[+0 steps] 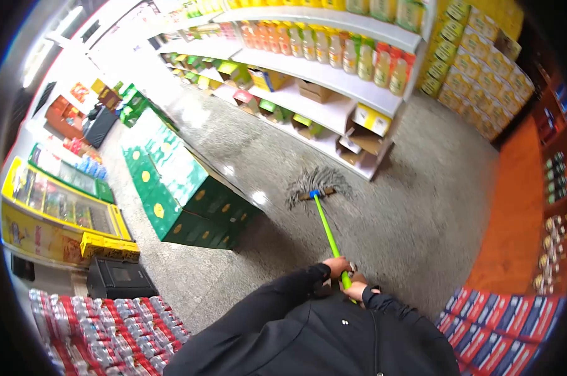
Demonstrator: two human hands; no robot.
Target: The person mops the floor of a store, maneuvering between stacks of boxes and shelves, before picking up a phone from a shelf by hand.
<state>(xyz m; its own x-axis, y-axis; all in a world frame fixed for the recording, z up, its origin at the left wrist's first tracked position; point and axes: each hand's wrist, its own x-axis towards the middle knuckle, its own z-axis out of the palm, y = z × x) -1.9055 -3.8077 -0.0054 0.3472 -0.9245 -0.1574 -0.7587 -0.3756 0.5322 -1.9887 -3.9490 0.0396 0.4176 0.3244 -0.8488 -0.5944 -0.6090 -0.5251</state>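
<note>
A mop with a bright green handle [329, 233], a blue joint and a grey string head [330, 180] reaches forward from my body. Its strands lie spread on the grey speckled floor. Farther up the handle, my left hand [338, 267] is closed around it. My right hand [357, 290] grips the handle lower down, close to my dark jacket. The end of the handle near my body is partly hidden by my hands. The mop head rests just in front of the lower corner of a white shelf unit [376, 164].
Green cartons [189, 216] are stacked to the left. Bottles [321, 47] and open boxes fill the shelves ahead. Yellow-white cartons [484, 75] stand at far right, beside a wooden counter [512, 207]. Bottle packs [111, 326] flank me left, red-blue packs [502, 326] right.
</note>
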